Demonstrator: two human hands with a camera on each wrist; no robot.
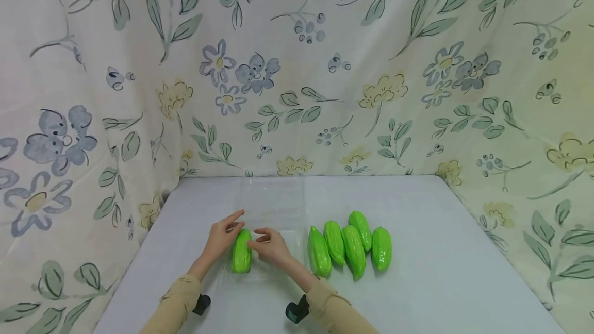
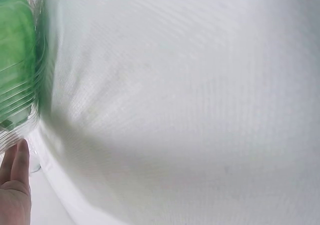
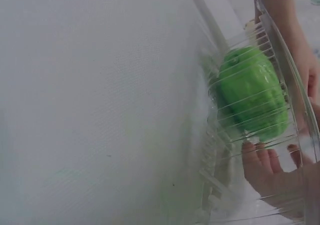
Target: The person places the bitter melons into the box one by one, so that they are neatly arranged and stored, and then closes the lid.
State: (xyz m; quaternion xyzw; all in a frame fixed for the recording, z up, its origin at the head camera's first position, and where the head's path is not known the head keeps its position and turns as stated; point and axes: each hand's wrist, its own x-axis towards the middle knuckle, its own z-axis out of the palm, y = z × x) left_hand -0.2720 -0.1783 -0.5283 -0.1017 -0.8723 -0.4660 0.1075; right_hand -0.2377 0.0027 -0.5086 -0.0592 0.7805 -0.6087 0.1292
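A shiny green bitter melon (image 1: 241, 252) lies lengthwise at the left side of a clear plastic clamshell box (image 1: 278, 272). My left hand (image 1: 224, 236) is beside the melon's far left end, fingers stretched forward and thumb by its tip. From the other side, my right hand (image 1: 274, 247) reaches over the box with loosely bent fingers, the fingertips right at the melon's upper right. Through the ribbed clear wall, the right wrist view shows the melon (image 3: 252, 92) with the right hand (image 3: 272, 180) close below its end. The left wrist view catches part of the melon (image 2: 15, 60).
Several more green bitter melons (image 1: 353, 251) lie grouped on the white table (image 1: 441, 251) just right of the box. The box's clear lid (image 1: 273, 195) is folded back toward the far edge. A floral cloth (image 1: 297, 66) hangs behind and at both sides.
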